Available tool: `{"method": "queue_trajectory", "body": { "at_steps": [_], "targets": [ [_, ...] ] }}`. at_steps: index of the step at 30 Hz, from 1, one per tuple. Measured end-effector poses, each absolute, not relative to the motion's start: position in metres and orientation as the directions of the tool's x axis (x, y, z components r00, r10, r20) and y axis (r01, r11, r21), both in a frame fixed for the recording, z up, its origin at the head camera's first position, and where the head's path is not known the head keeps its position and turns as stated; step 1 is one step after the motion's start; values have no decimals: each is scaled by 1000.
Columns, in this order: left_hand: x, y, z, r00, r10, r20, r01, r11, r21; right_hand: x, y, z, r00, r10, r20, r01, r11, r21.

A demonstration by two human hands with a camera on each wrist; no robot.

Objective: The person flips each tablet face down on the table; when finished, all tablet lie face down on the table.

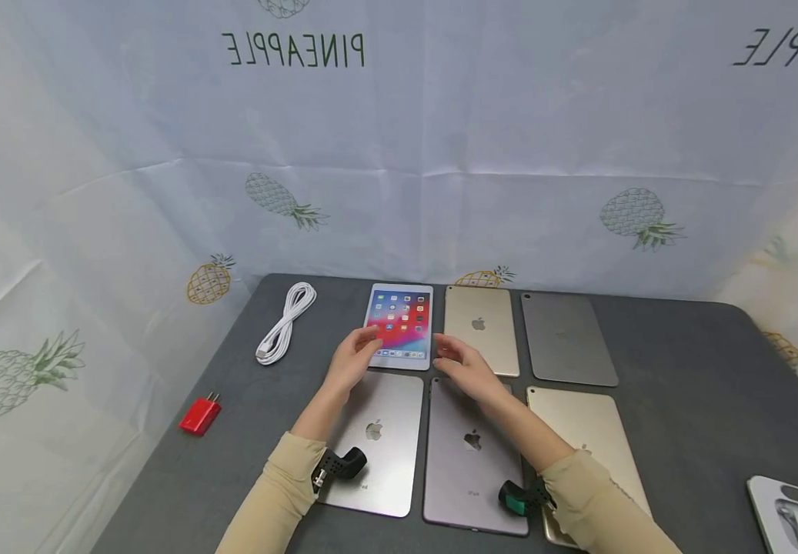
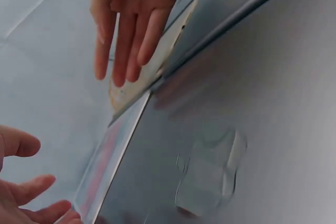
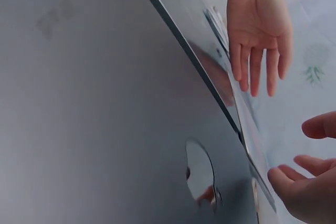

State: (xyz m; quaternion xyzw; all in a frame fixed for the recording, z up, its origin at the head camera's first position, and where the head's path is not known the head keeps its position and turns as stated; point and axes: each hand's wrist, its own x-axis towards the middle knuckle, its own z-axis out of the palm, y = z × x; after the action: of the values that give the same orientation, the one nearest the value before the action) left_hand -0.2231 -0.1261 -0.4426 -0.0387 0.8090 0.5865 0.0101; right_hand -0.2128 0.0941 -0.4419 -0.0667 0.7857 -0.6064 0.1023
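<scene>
A white-framed tablet (image 1: 399, 327) with its home screen lit lies face up in the back row. My left hand (image 1: 353, 358) is over its lower left part, fingers relaxed and holding nothing. Just past its lower right corner is my right hand (image 1: 468, 365), also empty, with fingers loosely bent. Under my left forearm a silver tablet (image 1: 388, 431) lies back up, and a grey-purple tablet (image 1: 450, 454) lies beneath the right one. Both wrist views show the palms facing each other, apart, with the lit tablet seen edge-on near the fingers.
Also back up lie a gold tablet (image 1: 495, 331), a dark grey tablet (image 1: 568, 338) and a second gold tablet (image 1: 613, 438). At left are a coiled white cable (image 1: 288, 319) and a red plug adapter (image 1: 200, 416). A white-grey object (image 1: 796, 512) sits at the right front.
</scene>
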Motion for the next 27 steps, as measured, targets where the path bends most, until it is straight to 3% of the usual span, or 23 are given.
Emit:
{"method": "queue_trajectory", "body": {
  "at_steps": [10, 21, 27],
  "targets": [
    [-221, -146, -439, -987, 16, -161, -148, 322, 935, -212, 81, -445, -956, -262, -133, 83, 195, -977],
    [-236, -158, -436, -961, 17, -277, -277, 17, 961, -215, 80, -446, -935, -320, -156, 122, 124, -985],
    [-241, -161, -438, -954, -5, -301, -301, -40, 953, -218, 79, -446, -933, -324, -155, 126, 109, -986]
  ]
}}
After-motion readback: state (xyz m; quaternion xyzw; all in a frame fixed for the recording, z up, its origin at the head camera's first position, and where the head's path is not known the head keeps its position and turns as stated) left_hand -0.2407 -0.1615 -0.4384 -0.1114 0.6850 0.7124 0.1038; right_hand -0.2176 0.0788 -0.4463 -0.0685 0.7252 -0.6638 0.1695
